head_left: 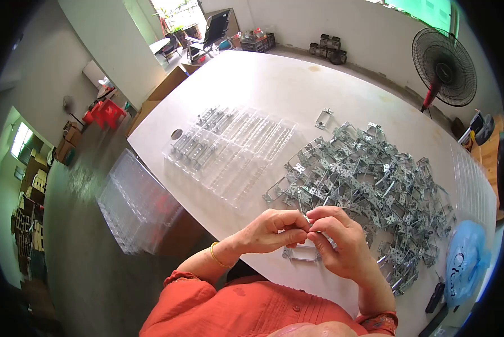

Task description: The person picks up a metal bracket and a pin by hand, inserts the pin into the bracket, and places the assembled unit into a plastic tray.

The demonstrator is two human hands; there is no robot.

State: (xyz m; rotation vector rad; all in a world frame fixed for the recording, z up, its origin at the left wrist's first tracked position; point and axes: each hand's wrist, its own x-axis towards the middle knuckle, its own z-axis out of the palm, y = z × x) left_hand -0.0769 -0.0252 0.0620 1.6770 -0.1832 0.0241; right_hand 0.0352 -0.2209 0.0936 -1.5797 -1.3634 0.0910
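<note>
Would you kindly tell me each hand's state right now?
Left hand: closed in a pinch; what it holds cannot be told.
Right hand: pinched closed; contents unclear.

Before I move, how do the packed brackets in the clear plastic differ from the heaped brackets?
The packed brackets lie in neat rows, while the heaped brackets lie jumbled at varied angles. The packed brackets are few; the heaped brackets are many. Both are silvery metal, on the white table.
</note>
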